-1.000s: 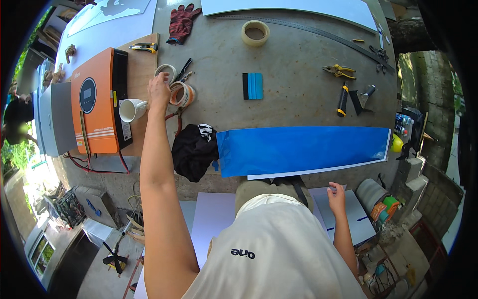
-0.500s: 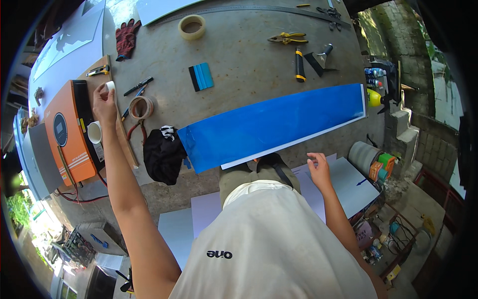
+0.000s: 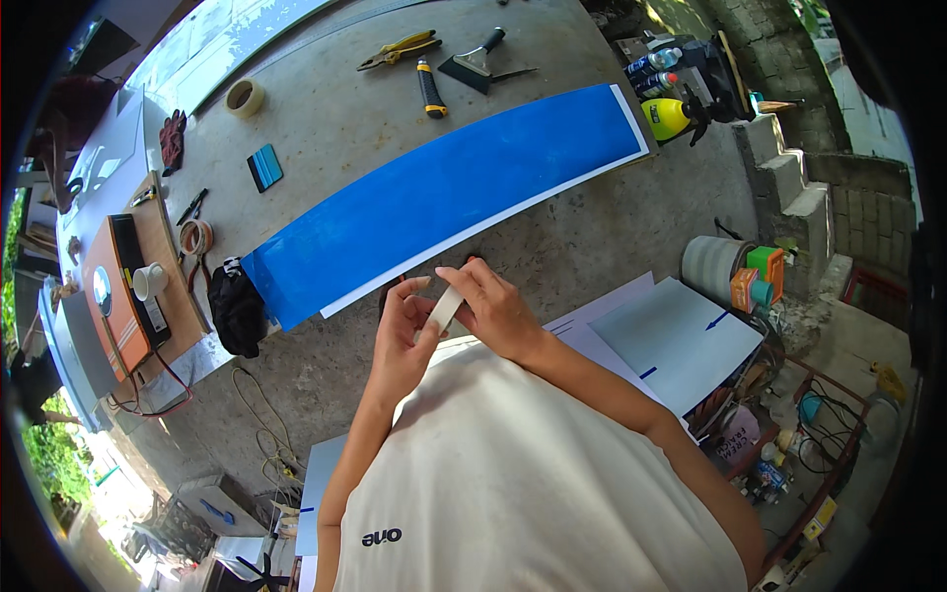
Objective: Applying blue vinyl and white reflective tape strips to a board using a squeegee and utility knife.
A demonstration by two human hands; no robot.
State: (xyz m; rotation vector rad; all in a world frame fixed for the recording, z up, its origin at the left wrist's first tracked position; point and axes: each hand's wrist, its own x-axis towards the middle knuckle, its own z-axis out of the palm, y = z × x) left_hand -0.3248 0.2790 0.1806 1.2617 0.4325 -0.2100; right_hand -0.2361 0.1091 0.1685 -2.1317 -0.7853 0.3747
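In front of my shirt, a narrow roll of white tape (image 3: pixel 447 308) is held on edge between both hands. My left hand (image 3: pixel 399 331) grips its left side with bent fingers and thumb. My right hand (image 3: pixel 498 311) closes on the other side, its fingertips at the top of the roll. Just beyond the hands lies a long blue sheet (image 3: pixel 444 187) with a white strip along its near edge, on the table. A black cloth (image 3: pixel 237 314) sits at the sheet's left end.
A blue squeegee (image 3: pixel 264 169), a clear tape roll (image 3: pixel 244 98), yellow pliers (image 3: pixel 400 49) and a utility knife (image 3: pixel 430 91) lie on the table (image 3: pixel 326 128). An orange device (image 3: pixel 113 296) with a white cup (image 3: pixel 150 281) is at left; a yellow spray bottle (image 3: pixel 667 118) stands beyond the right end.
My left hand has brought the white tape roll from beside the orange device to my chest. My right hand has moved left and taken hold of it too. The view has turned.
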